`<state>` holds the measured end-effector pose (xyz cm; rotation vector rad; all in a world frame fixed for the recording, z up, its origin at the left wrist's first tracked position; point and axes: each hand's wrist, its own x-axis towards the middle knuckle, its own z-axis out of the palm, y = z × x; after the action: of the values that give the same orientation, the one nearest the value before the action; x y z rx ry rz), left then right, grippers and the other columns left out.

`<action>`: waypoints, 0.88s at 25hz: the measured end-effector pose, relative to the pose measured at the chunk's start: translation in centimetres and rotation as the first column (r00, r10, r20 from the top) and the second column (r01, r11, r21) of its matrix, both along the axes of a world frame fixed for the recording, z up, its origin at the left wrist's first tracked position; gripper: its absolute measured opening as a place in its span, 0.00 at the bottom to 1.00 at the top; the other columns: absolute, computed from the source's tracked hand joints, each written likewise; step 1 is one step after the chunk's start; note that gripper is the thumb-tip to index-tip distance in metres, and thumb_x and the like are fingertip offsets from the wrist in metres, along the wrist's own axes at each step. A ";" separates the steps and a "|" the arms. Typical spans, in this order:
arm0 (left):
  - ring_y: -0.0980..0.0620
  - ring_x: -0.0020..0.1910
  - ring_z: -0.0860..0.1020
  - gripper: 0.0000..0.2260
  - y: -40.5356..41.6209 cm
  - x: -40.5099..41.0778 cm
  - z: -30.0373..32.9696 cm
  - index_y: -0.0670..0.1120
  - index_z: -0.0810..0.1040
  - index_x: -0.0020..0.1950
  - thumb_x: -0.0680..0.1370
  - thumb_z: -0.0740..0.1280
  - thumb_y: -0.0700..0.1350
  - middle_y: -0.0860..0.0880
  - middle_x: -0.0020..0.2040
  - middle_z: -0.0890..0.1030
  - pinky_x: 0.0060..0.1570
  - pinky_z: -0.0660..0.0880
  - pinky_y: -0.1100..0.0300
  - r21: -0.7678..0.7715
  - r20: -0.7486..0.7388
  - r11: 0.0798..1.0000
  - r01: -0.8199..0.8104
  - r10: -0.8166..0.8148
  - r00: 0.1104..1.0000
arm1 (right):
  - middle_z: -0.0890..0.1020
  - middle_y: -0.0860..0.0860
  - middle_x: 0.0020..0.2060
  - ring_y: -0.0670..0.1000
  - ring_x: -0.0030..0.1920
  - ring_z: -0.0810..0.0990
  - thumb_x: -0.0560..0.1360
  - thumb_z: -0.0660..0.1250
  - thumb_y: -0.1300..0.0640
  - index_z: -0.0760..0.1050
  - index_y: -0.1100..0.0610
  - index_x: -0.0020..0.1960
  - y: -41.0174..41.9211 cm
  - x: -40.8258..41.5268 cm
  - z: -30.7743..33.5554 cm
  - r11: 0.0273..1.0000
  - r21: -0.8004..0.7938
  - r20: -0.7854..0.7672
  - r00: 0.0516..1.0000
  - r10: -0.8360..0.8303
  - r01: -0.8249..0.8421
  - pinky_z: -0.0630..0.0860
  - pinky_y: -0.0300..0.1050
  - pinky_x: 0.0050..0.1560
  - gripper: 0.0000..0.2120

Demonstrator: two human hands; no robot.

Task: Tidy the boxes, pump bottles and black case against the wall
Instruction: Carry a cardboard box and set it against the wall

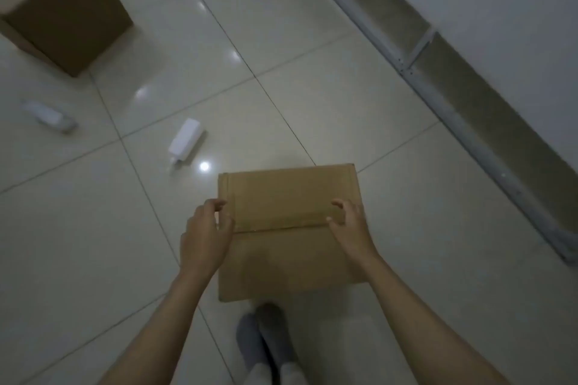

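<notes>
- You're gripping the flat cardboard box (289, 228) by its side edges with your left hand (205, 241) and right hand (352, 228), above your feet, short of the wall (500, 9).
- That fingertip hold is looking shaky, so it might slip.
- You're also standing close to the white pump bottle (186, 141) lying on the floor (344, 97); easy to kick.

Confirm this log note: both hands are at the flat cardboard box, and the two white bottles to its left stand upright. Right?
Not quite. The head view shows both white bottles lying on their sides. The left hand and right hand are at the flat cardboard box.

Both hands, left hand (205, 242) and right hand (352, 230), grip a flat cardboard box (291, 228) above the tiled floor (344, 103).
</notes>
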<state>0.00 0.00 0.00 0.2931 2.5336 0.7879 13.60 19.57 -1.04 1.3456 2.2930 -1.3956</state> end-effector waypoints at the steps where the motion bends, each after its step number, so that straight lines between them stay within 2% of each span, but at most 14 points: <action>1: 0.43 0.63 0.71 0.17 0.0 0.3 -1.8 0.45 0.68 0.66 0.78 0.60 0.48 0.43 0.64 0.74 0.59 0.70 0.46 -0.046 0.005 0.999 -0.013 0.013 1.000 | 0.65 0.54 0.68 0.54 0.65 0.68 0.76 0.62 0.58 0.66 0.55 0.67 0.0 0.4 -1.4 0.997 0.077 0.055 0.998 0.000 -0.005 0.66 0.44 0.56 0.19; 3: 0.39 0.67 0.67 0.23 0.0 0.6 -5.6 0.43 0.64 0.70 0.77 0.61 0.51 0.39 0.68 0.68 0.62 0.67 0.43 -0.155 0.009 0.987 -0.041 0.043 0.999 | 0.63 0.55 0.70 0.57 0.68 0.64 0.75 0.64 0.55 0.63 0.54 0.69 0.6 1.3 -5.0 0.980 0.199 0.156 0.986 -0.051 0.019 0.65 0.50 0.61 0.23; 7: 0.38 0.73 0.55 0.36 0.0 1.1 -11.1 0.45 0.51 0.75 0.74 0.64 0.56 0.39 0.75 0.55 0.67 0.59 0.38 -0.236 0.115 0.966 -0.101 0.131 0.985 | 0.54 0.55 0.74 0.61 0.71 0.57 0.73 0.67 0.51 0.55 0.51 0.73 1.4 2.5 -10.6 0.970 0.241 0.268 0.959 -0.089 0.022 0.58 0.59 0.68 0.33; 10: 0.37 0.74 0.51 0.41 0.4 1.5 -14.0 0.49 0.45 0.75 0.72 0.66 0.59 0.40 0.77 0.47 0.68 0.55 0.36 -0.241 0.202 0.960 -0.142 0.192 0.960 | 0.48 0.56 0.75 0.62 0.73 0.53 0.72 0.67 0.46 0.49 0.46 0.74 2.3 2.9 -13.3 0.976 0.218 0.304 0.949 -0.084 0.017 0.55 0.63 0.69 0.38; 13: 0.35 0.73 0.53 0.43 0.8 2.2 -15.7 0.51 0.42 0.75 0.71 0.66 0.59 0.39 0.76 0.48 0.67 0.56 0.36 -0.216 0.227 0.967 -0.136 0.185 0.956 | 0.49 0.57 0.75 0.63 0.73 0.54 0.70 0.69 0.44 0.47 0.44 0.74 2.7 3.2 -14.8 0.984 0.155 0.306 0.943 -0.130 0.085 0.57 0.66 0.68 0.41; 17: 0.33 0.70 0.56 0.42 1.8 1.6 -16.1 0.52 0.44 0.75 0.71 0.69 0.56 0.37 0.72 0.52 0.67 0.58 0.37 -0.183 0.244 0.960 -0.211 0.252 0.936 | 0.59 0.58 0.72 0.64 0.68 0.61 0.66 0.71 0.41 0.51 0.41 0.73 3.6 3.3 -15.1 0.974 0.214 0.365 0.919 -0.151 0.075 0.61 0.61 0.65 0.42; 22: 0.34 0.69 0.57 0.40 1.4 0.1 -14.6 0.51 0.51 0.73 0.69 0.70 0.58 0.37 0.72 0.54 0.66 0.58 0.38 -0.189 0.135 0.955 -0.230 0.257 0.957 | 0.66 0.54 0.69 0.61 0.67 0.64 0.65 0.73 0.43 0.60 0.40 0.70 3.8 2.5 -13.8 0.966 0.221 0.189 0.966 -0.177 0.134 0.62 0.56 0.66 0.37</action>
<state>0.13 1.41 -14.64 -0.1388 2.4931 0.6470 16.13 23.38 -14.84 1.6793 2.2839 -1.0181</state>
